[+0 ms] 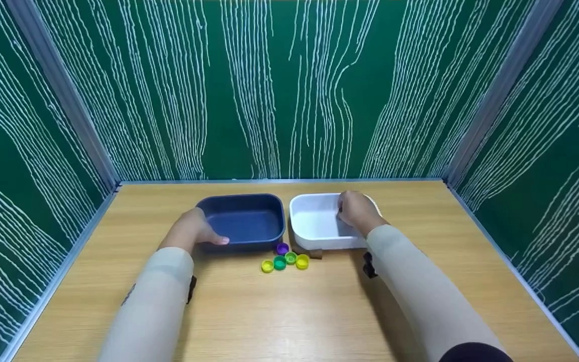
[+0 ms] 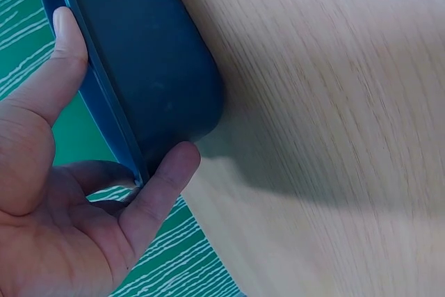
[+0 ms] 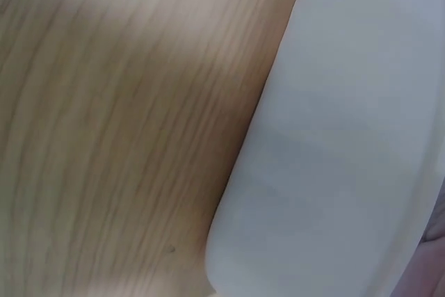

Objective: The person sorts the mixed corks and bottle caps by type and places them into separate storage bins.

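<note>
My left hand (image 1: 192, 230) holds the left end of a dark blue rectangular tub (image 1: 242, 245). In the left wrist view, the thumb lies along the tub's rim and the fingers are round its corner. My right hand (image 1: 358, 210) reaches over the right side of a white tub (image 1: 329, 243), its fingers curled and pointing down inside. What those fingers hold, if anything, is hidden. In front of the tubs lie several small round caps: a purple cap (image 1: 282, 249), a dark green cap (image 1: 280, 262), a light green cap (image 1: 290, 258) and two yellow caps (image 1: 302, 261).
A small brown piece (image 1: 315, 254) lies against the white tub's near side. Both tubs stand side by side toward the back of the wooden table (image 1: 279, 317). Green panels (image 1: 314, 90) with white wavy lines close off the back and both sides.
</note>
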Demonstrator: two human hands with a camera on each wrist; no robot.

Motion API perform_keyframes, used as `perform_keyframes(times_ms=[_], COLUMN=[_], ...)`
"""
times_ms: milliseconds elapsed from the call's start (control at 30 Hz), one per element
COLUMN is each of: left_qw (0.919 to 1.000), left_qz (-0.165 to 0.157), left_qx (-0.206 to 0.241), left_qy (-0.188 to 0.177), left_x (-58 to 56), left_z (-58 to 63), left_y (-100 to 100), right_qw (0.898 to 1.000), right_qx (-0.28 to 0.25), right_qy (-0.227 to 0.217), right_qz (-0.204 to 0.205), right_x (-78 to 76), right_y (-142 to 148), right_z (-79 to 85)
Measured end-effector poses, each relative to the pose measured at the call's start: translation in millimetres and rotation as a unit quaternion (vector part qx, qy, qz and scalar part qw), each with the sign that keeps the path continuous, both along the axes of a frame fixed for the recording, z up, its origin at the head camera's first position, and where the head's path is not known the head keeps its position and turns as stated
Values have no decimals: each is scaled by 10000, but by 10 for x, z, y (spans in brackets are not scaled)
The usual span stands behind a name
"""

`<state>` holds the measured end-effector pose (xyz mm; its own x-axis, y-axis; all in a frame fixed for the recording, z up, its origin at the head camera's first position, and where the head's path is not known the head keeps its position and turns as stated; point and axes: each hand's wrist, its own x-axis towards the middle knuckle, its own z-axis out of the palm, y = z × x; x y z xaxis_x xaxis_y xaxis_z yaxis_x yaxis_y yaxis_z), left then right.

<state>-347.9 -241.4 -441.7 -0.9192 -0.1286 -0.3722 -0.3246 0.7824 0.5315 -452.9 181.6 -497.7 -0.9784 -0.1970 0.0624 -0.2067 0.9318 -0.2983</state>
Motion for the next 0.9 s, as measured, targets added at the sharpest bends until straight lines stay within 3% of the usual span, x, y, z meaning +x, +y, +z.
perform_keyframes(times_ms=[300,567,667,900], left_qw=[9999,9999,10000,9996], left_qz=[97,112,39,71], left_qx=[55,77,-83,-234], left_qy=[-42,-37,9,-103], left_x=[-9,-16,-50,-112], left_z=[-21,-18,-45,-107], left_y=[28,14,11,-15], right_qw=[9991,9931,9949,9983], right_qx=[-87,-506,-412,-64], right_qy=[-365,-976,-875,121], right_qz=[-180,-416,-278,574], right_x=[70,214,306,546], right_y=[14,-97,-136,-200], right_z=[73,303,366,395])
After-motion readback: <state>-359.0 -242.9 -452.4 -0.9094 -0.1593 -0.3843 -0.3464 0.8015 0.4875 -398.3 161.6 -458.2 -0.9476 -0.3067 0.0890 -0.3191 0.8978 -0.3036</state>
